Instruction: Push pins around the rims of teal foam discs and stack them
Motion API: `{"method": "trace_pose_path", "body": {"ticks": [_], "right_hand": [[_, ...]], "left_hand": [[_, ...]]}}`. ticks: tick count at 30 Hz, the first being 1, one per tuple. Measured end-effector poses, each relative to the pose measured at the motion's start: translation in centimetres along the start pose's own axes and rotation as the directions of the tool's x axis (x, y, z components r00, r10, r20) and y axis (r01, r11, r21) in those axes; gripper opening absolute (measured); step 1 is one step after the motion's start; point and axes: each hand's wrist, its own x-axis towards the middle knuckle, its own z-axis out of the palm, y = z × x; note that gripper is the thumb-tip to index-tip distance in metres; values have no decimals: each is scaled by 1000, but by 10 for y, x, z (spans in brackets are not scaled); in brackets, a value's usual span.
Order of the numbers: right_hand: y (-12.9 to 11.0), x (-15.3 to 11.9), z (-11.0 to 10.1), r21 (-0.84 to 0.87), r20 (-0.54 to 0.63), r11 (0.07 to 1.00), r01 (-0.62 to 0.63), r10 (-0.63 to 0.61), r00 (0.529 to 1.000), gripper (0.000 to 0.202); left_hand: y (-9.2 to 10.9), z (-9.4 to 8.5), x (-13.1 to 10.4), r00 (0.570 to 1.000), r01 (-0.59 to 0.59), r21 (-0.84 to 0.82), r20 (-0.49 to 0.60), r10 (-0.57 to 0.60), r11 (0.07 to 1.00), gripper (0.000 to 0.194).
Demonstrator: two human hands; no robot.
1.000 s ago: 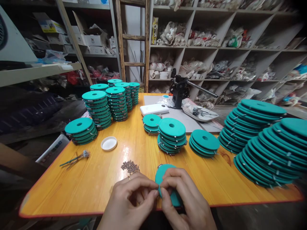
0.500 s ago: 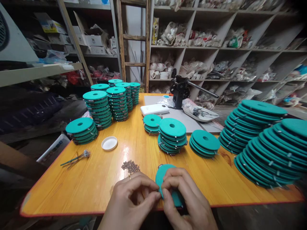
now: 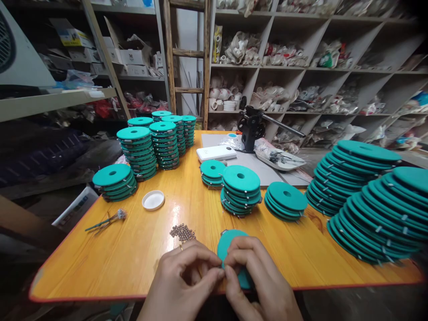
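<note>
A green foam disc (image 3: 228,240) lies near the front edge of the table, partly covered by my fingers. My left hand (image 3: 190,276) is pinched at the disc's left rim, thumb against fingertips. Across the disc, my right hand (image 3: 257,276) is also pinched, its fingertips close to the left ones. Whatever sits between the fingertips is too small or hidden to make out. A small dark clip shows at the disc's far edge. Just beyond my left hand lies a pile of small dark round beads (image 3: 182,232).
Stacks of green discs stand at the back left (image 3: 133,151), in the middle (image 3: 240,189) and at the right (image 3: 377,218). A white lid (image 3: 153,200) and a bundle of wire pieces (image 3: 107,220) lie left. Behind are a white box (image 3: 216,153), black hand press (image 3: 250,129) and white tray (image 3: 281,159).
My right thumb and fingers have shifted slightly at the disc's rim, closer to the left fingertips. The left hand keeps its pinch.
</note>
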Motion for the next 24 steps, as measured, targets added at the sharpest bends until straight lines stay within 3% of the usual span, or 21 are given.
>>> {"method": "trace_pose_path", "body": {"ticks": [4, 8, 12, 17, 21, 24], "right_hand": [[1, -1, 0, -84, 6, 995, 51, -51, 999, 15], [-3, 6, -15, -171, 210, 967, 188, -151, 966, 19], [-5, 10, -30, -58, 291, 994, 96, -75, 954, 22], [3, 9, -36, 118, 352, 993, -4, -38, 935, 31], [5, 11, -33, 131, 370, 991, -18, -32, 928, 22], [3, 11, -30, 114, 334, 993, -10, -29, 942, 18]], "left_hand": [[-1, 0, 0, 1000, -19, 13, -4, 19, 1000, 12], [-5, 1, -2, 1000, -7, -15, 1, 7, 1000, 11], [-11, 3, -5, 1000, -5, -13, -8, 5, 1000, 13], [-15, 5, -6, 981, -195, -19, -12, 195, 981, 15], [-13, 4, -5, 947, -322, 25, 26, 322, 946, 16], [-13, 3, -6, 935, -351, 6, 56, 350, 936, 16]]}}
